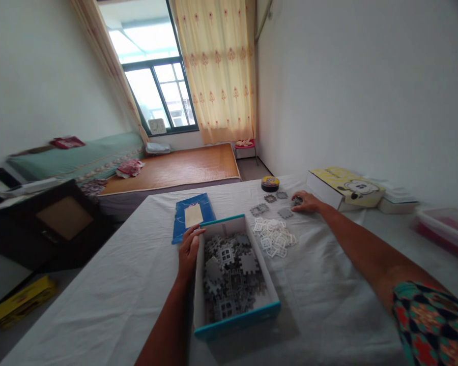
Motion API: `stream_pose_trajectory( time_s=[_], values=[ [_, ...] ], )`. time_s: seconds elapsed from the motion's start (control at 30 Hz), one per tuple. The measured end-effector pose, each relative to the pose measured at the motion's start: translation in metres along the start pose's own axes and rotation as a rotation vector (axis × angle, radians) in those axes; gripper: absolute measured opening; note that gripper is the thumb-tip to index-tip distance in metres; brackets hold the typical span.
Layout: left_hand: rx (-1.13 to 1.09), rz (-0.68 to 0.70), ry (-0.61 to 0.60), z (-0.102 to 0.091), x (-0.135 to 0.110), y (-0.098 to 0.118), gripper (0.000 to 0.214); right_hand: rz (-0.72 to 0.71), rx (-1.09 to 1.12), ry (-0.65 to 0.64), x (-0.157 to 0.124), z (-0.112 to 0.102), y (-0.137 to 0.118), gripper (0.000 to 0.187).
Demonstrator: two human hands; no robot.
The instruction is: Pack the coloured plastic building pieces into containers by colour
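Observation:
A blue-rimmed cardboard box (269, 281) full of grey and white interlocking plastic tiles sits on a white-covered table (118, 290). My left hand (189, 251) grips the box's left wall, fingers curled over the rim. My right hand (304, 202) reaches far across the table and rests fingers-down on a grey tile (296, 202) among a few loose grey tiles (260, 209). A pile of white tiles (274, 236) lies between the box and that hand.
A blue packet (191, 216) lies left of the box. A round tin (270, 183), a yellow cartoon-printed box (345, 187) and a clear plastic container (445, 229) stand along the wall side. A bed, a window and a dark cabinet (53, 223) are beyond.

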State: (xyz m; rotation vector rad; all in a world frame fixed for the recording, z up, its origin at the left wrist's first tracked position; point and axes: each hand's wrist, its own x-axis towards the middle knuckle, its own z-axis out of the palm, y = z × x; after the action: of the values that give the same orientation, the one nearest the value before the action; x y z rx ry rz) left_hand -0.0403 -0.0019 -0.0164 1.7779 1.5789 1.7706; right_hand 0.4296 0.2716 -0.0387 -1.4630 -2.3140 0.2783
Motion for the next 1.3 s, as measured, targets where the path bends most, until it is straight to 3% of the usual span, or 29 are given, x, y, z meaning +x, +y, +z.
stream_pose_trajectory(
  time_s=[0.2, 0.33, 0.43, 0.53, 0.63, 0.7, 0.77, 0.83, 0.9, 1.03, 1.13, 1.2, 1.23, 1.3],
  values=[
    [-0.002, 0.013, -0.002, 0.001, 0.0, -0.001, 0.036, 0.021, 0.008, 0.235, -0.015, 0.005, -0.023, 0.055],
    [-0.011, 0.023, 0.001, 0.001, 0.0, -0.001, 0.036, 0.092, 0.043, 0.292, -0.026, 0.0, -0.031, 0.047],
    [-0.02, 0.021, 0.004, 0.002, 0.0, 0.0, 0.036, 0.203, 0.198, 0.306, -0.03, -0.014, -0.049, 0.043],
    [-0.018, 0.022, 0.001, 0.003, -0.001, 0.002, 0.036, 0.092, 0.477, 0.256, -0.035, -0.034, -0.106, 0.05],
    [-0.011, 0.028, 0.003, 0.004, -0.001, 0.003, 0.037, -0.325, 0.622, 0.131, -0.045, -0.045, -0.195, 0.047],
    [-0.013, 0.029, 0.006, 0.004, -0.002, 0.002, 0.037, -0.527, 0.644, 0.011, -0.053, -0.044, -0.252, 0.047],
    [-0.011, 0.027, 0.004, 0.004, -0.003, 0.001, 0.037, -0.653, 0.621, -0.162, -0.058, -0.037, -0.291, 0.064],
    [-0.004, 0.024, 0.005, 0.004, -0.004, 0.001, 0.038, -0.729, 0.57, -0.313, -0.061, -0.03, -0.312, 0.083],
    [-0.002, 0.025, 0.003, 0.004, -0.004, 0.001, 0.038, -0.775, 0.519, -0.395, -0.066, -0.026, -0.321, 0.081],
    [-0.008, 0.036, 0.002, 0.004, -0.003, 0.001, 0.038, -0.843, 0.355, -0.444, -0.099, -0.025, -0.332, 0.045],
    [-0.009, 0.026, 0.007, 0.004, -0.002, 0.001, 0.038, -0.957, 0.296, -0.523, -0.126, -0.026, -0.337, 0.038],
    [-0.013, 0.015, 0.001, 0.004, -0.002, 0.001, 0.037, -0.993, 0.343, -0.549, -0.127, -0.029, -0.327, 0.034],
    [-0.015, 0.01, -0.003, 0.004, -0.002, 0.001, 0.037, -0.939, 0.367, -0.517, -0.119, -0.032, -0.315, 0.033],
    [-0.021, 0.005, -0.004, 0.003, -0.002, 0.001, 0.036, -0.659, 0.357, -0.375, -0.094, -0.038, -0.28, 0.033]
  ],
)
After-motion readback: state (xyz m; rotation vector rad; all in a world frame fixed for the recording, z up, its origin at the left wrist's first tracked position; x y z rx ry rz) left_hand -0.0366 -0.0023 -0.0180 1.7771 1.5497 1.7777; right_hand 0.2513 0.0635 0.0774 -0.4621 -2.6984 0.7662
